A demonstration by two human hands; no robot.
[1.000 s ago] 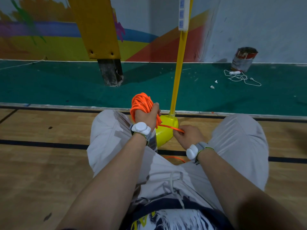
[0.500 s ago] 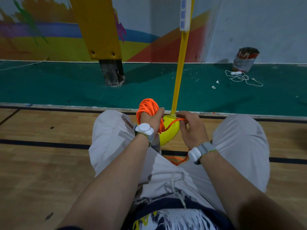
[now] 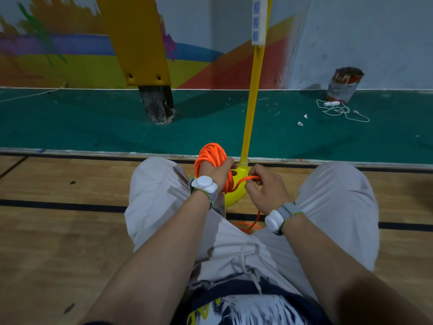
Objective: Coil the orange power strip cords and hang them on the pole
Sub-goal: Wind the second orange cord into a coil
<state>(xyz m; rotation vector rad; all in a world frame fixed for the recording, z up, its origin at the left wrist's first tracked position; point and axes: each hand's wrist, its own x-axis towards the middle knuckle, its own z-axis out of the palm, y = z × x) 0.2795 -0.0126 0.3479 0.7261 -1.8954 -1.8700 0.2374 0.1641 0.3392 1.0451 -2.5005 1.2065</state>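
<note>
An orange cord coil (image 3: pixel 210 152) is wound in several loops around my left hand (image 3: pixel 216 173), which grips it just left of the yellow pole's base. My right hand (image 3: pixel 266 188) pinches the free strand of orange cord (image 3: pixel 244 179) that runs from the coil to its fingers. More loose cord (image 3: pixel 251 225) lies on the floor between my knees. The yellow pole (image 3: pixel 254 90) rises from a yellow-green base (image 3: pixel 235 198), and a white power strip (image 3: pixel 259 19) hangs on it near the top edge.
I sit on a wooden floor with my legs either side of the base. Beyond lies green matting, with a padded yellow post (image 3: pixel 154 99) at the left. A paint can (image 3: pixel 344 86) and a white power strip with tangled cable (image 3: pixel 337 109) sit at the far right.
My right hand carried the free strand up from beside the base towards the coil, then across in front of the base. My left hand and coil shifted slightly right.
</note>
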